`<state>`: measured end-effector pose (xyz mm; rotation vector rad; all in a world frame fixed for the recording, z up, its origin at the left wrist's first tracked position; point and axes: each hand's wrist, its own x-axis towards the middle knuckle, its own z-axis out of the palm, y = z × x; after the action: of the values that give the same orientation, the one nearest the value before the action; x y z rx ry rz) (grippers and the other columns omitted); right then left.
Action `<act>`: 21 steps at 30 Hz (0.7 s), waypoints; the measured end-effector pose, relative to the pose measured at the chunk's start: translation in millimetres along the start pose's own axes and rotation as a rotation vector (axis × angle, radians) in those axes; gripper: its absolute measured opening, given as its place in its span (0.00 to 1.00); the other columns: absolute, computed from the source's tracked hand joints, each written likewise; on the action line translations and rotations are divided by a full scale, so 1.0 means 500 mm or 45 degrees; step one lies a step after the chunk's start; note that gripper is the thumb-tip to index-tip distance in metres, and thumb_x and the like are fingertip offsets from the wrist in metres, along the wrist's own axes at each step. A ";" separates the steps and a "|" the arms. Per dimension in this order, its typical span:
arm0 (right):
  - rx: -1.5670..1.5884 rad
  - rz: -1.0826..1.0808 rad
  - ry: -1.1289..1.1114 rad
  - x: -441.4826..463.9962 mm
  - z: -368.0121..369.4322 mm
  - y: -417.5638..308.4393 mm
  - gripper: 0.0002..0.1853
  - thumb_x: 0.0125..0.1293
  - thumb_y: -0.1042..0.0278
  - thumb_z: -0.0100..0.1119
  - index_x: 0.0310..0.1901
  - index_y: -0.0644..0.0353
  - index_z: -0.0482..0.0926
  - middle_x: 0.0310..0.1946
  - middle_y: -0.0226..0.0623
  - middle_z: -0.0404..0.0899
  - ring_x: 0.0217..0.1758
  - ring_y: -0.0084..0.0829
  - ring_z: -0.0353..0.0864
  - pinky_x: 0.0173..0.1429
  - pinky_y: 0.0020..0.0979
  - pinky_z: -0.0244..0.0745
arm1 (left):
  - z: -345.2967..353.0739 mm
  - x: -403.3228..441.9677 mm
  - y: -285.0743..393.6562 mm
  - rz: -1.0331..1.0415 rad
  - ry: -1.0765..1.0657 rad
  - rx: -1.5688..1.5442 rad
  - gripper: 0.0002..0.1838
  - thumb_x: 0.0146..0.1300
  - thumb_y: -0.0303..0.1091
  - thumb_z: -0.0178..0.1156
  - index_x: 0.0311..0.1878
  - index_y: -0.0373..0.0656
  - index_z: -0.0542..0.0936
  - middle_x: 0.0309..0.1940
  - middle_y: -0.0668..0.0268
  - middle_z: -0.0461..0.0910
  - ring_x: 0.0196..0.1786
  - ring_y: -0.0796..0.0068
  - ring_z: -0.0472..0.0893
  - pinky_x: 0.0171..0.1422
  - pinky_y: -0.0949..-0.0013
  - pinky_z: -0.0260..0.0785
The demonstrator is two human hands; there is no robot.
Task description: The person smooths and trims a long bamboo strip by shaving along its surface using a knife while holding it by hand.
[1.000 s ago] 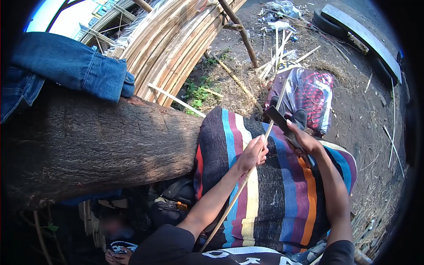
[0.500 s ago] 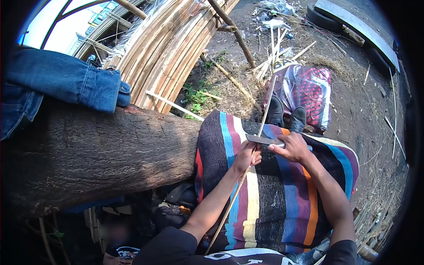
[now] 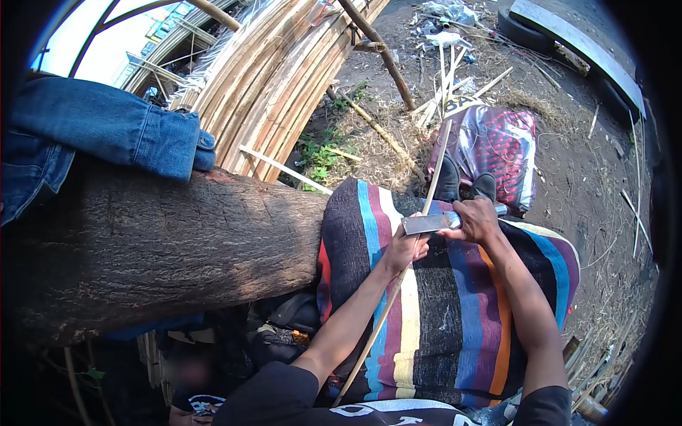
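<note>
My left hand (image 3: 407,250) is closed around a long thin wooden strip (image 3: 379,325), which runs from near my shirt up past my feet. In my right hand (image 3: 476,220) is the handle of a broad-bladed knife (image 3: 428,224). Its flat blade lies across the strip, just above my left fingers. A striped cloth (image 3: 440,319) covers my lap beneath both hands.
A thick tree trunk (image 3: 185,241) lies at the left with a denim jacket (image 3: 135,131) on it. Bundled wooden strips (image 3: 284,78) stand behind. A plastic-wrapped bundle (image 3: 501,153) is by my shoes (image 3: 447,179). Another person (image 3: 192,387) is at the lower left.
The knife has moved from beyond and right of the strip to lie across it near my left hand. My right hand has turned, and its blade now points left.
</note>
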<state>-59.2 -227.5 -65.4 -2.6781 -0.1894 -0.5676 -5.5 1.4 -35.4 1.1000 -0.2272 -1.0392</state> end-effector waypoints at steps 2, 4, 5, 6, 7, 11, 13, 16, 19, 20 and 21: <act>-0.023 0.019 -0.025 -0.003 -0.013 -0.024 0.40 0.51 0.19 0.62 0.31 0.59 0.78 0.18 0.42 0.77 0.21 0.45 0.79 0.29 0.42 0.71 | -0.003 -0.003 -0.002 -0.019 0.046 -0.036 0.19 0.83 0.51 0.39 0.48 0.48 0.73 0.17 0.76 0.61 0.13 0.88 0.57 0.19 0.79 0.50; -0.050 -0.016 0.058 -0.007 -0.021 -0.051 0.44 0.51 0.21 0.64 0.43 0.65 0.83 0.23 0.40 0.83 0.22 0.41 0.83 0.30 0.39 0.75 | -0.011 -0.016 -0.001 -0.008 -0.006 -0.130 0.19 0.83 0.50 0.38 0.47 0.48 0.73 0.16 0.76 0.60 0.13 0.87 0.56 0.18 0.79 0.50; -0.051 -0.014 0.054 -0.009 -0.019 -0.050 0.44 0.51 0.21 0.64 0.43 0.65 0.83 0.23 0.40 0.83 0.22 0.41 0.83 0.30 0.39 0.75 | -0.012 -0.019 -0.001 -0.011 -0.007 -0.133 0.19 0.83 0.50 0.38 0.47 0.48 0.73 0.16 0.76 0.60 0.13 0.87 0.56 0.18 0.79 0.50; -0.055 -0.037 0.047 -0.012 -0.016 -0.048 0.45 0.51 0.21 0.64 0.44 0.66 0.82 0.24 0.40 0.83 0.22 0.41 0.82 0.30 0.38 0.75 | -0.011 -0.023 -0.001 -0.013 -0.030 -0.145 0.18 0.84 0.49 0.38 0.47 0.49 0.72 0.15 0.76 0.59 0.12 0.86 0.56 0.18 0.79 0.50; -0.058 -0.059 0.040 -0.016 -0.014 -0.045 0.46 0.50 0.21 0.65 0.45 0.67 0.82 0.24 0.40 0.83 0.21 0.41 0.82 0.31 0.38 0.75 | 0.000 -0.027 0.005 -0.016 -0.053 -0.155 0.17 0.84 0.49 0.37 0.47 0.49 0.72 0.14 0.76 0.58 0.12 0.86 0.56 0.18 0.79 0.50; -0.012 -0.093 0.076 -0.002 -0.011 0.014 0.39 0.48 0.20 0.65 0.22 0.56 0.70 0.14 0.39 0.70 0.19 0.44 0.75 0.29 0.44 0.67 | 0.041 -0.026 0.028 -0.042 0.083 -0.099 0.16 0.84 0.47 0.39 0.44 0.48 0.69 0.12 0.75 0.58 0.11 0.86 0.56 0.17 0.80 0.50; -0.040 0.080 0.043 -0.002 -0.016 0.035 0.39 0.49 0.19 0.62 0.23 0.56 0.72 0.15 0.43 0.71 0.21 0.48 0.76 0.29 0.45 0.69 | 0.038 -0.018 0.048 -0.036 0.027 -0.025 0.16 0.83 0.47 0.40 0.42 0.47 0.66 0.13 0.75 0.58 0.10 0.86 0.56 0.16 0.80 0.49; -0.093 0.276 0.070 -0.001 -0.036 0.071 0.39 0.56 0.21 0.60 0.27 0.61 0.78 0.13 0.43 0.74 0.19 0.46 0.79 0.28 0.44 0.73 | 0.033 -0.015 0.039 -0.055 0.055 -0.025 0.17 0.83 0.48 0.40 0.39 0.47 0.65 0.13 0.75 0.58 0.11 0.86 0.56 0.16 0.79 0.49; -0.058 0.340 0.028 -0.001 -0.032 0.029 0.36 0.57 0.24 0.62 0.26 0.58 0.75 0.16 0.45 0.76 0.21 0.49 0.80 0.28 0.47 0.72 | 0.032 -0.018 0.044 -0.021 0.045 -0.057 0.17 0.83 0.47 0.40 0.40 0.47 0.65 0.14 0.75 0.58 0.12 0.85 0.57 0.17 0.78 0.50; -0.065 0.339 -0.097 0.001 -0.043 0.000 0.36 0.57 0.24 0.62 0.26 0.58 0.75 0.17 0.46 0.76 0.22 0.50 0.80 0.28 0.47 0.72 | 0.029 -0.018 0.037 -0.072 0.064 -0.042 0.16 0.83 0.46 0.40 0.40 0.47 0.66 0.14 0.75 0.58 0.12 0.85 0.57 0.17 0.78 0.50; -0.034 0.179 -0.116 -0.005 -0.031 -0.005 0.37 0.57 0.22 0.60 0.27 0.59 0.76 0.16 0.47 0.76 0.22 0.50 0.80 0.28 0.47 0.72 | 0.027 -0.015 0.029 -0.114 0.088 -0.018 0.15 0.83 0.45 0.41 0.40 0.47 0.66 0.14 0.75 0.58 0.12 0.85 0.57 0.17 0.78 0.50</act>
<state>-67.6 -231.7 -52.8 -2.7179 -0.0180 -0.4078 -9.7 -0.2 -14.8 1.1399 -0.1163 -1.0787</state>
